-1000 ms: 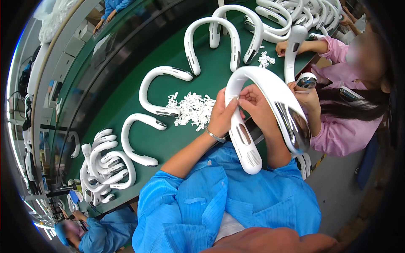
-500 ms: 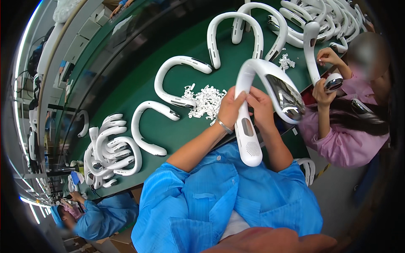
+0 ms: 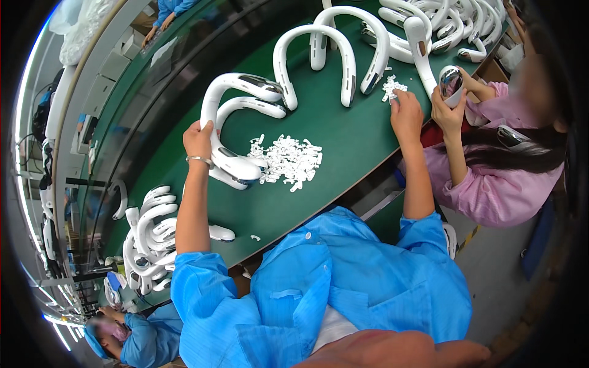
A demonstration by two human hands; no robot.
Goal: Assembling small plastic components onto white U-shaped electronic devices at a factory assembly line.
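My left hand (image 3: 197, 140) is closed around the curved middle of a white U-shaped neck fan (image 3: 211, 113). This fan is over a second neck fan (image 3: 251, 104), partly covering it. My right hand (image 3: 407, 113) is stretched out to the far right, fingers extended, with its fingertips at a small pile of white plastic pieces (image 3: 392, 89). Whether it touches a piece is too small to make out. Between my arms lies a larger heap of similar white pieces (image 3: 288, 159). Two more neck fans (image 3: 283, 55) stand curve-up beyond my left hand.
On my right, a co-worker in pink (image 3: 491, 178) holds a neck fan (image 3: 420, 58). Piled neck fans (image 3: 454, 24) fill the far right of the green table (image 3: 343, 147); another pile (image 3: 150, 239) lies at left. Another person in blue (image 3: 147, 337) sits at lower left.
The neck fan both hands held before my chest is now at the left, held by my left hand alone. My right hand has let go and reached right to the small pile.
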